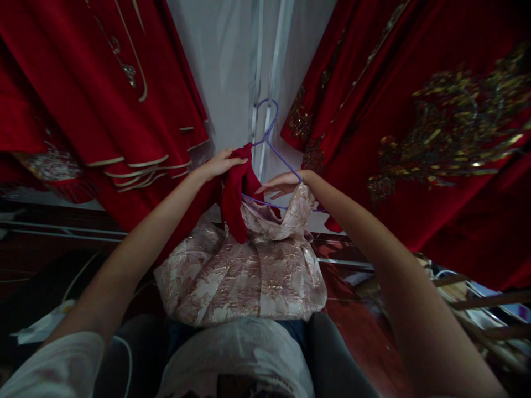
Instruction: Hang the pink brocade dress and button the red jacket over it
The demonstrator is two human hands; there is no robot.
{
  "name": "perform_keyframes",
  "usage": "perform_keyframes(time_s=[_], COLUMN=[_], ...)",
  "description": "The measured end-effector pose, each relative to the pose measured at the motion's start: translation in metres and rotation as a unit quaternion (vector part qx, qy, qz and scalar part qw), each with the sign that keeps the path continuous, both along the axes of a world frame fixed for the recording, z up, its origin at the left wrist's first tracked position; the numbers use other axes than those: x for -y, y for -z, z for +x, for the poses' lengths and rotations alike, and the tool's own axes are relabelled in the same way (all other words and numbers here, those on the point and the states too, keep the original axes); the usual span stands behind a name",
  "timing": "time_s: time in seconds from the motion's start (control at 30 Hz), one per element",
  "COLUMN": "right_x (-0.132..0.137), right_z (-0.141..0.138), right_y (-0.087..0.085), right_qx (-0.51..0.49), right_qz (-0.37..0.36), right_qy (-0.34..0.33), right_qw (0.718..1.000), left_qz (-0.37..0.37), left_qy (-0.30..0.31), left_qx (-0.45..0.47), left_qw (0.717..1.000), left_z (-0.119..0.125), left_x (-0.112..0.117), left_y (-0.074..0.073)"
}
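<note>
A purple wire hanger (pixel 284 159) stands hook-up in front of me, carrying a pale pink brocade dress (pixel 265 271) with gold threads, whose skirt spreads across my lap. Over the hanger's left side lies a red cloth garment (pixel 233 207). My left hand (pixel 226 162) pinches its upper edge, thumb on top. Inside the hanger's right side is my right hand (pixel 282 183), its fingers stretched out flat towards the red cloth; the purple wire crosses near its wrist. Whether its fingertips touch the cloth I cannot tell.
Red garments with trim and sequins hang at the left (pixel 136 127) and right (pixel 415 143). Between them is a pale wall (pixel 224 55) with vertical metal strips. A wooden rack (pixel 489 301) with things in it stands at lower right, on a reddish floor (pixel 352 315).
</note>
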State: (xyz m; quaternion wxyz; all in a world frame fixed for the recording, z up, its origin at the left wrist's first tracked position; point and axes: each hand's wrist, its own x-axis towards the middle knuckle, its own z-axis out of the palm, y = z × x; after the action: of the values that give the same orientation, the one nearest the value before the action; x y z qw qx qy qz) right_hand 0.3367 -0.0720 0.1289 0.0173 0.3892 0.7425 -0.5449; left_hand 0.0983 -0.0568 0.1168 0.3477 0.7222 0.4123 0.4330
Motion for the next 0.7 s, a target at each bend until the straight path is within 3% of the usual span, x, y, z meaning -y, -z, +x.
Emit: perform_keyframes(time_s=[0.17, 0.37, 0.43, 0.6, 0.7], right_x=[-0.021, -0.032, -0.029, -0.018, -0.016], right_z=[-0.002, 0.000, 0.001, -0.006, -0.014], right_y=[0.020, 0.019, 0.015, 0.018, 0.023], right_qx=[-0.077, -0.191, -0.204, -0.125, -0.149], right_qz=[-0.038, 0.098, 0.109, -0.061, -0.049], right_qy=[-0.033, 0.035, 0.038, -0.052, -0.007], right_qw=[0.996, 0.976, 0.972, 0.989, 0.988], left_qz=[-0.086, -0.104, -0.095, -0.102, -0.114], left_qy=[0.008, -0.002, -0.009, -0.002, -0.003], left_qx=[0.038, -0.003, -0.019, -0.007, 0.014], left_qw=[0.996, 0.995, 0.995, 0.995, 0.993], left_z=[-0.013, -0.022, -0.023, -0.024, -0.025], left_x=[-0.003, -0.022, -0.023, -0.023, -0.024], left_y=[-0.003, -0.005, -0.007, -0.007, -0.007])
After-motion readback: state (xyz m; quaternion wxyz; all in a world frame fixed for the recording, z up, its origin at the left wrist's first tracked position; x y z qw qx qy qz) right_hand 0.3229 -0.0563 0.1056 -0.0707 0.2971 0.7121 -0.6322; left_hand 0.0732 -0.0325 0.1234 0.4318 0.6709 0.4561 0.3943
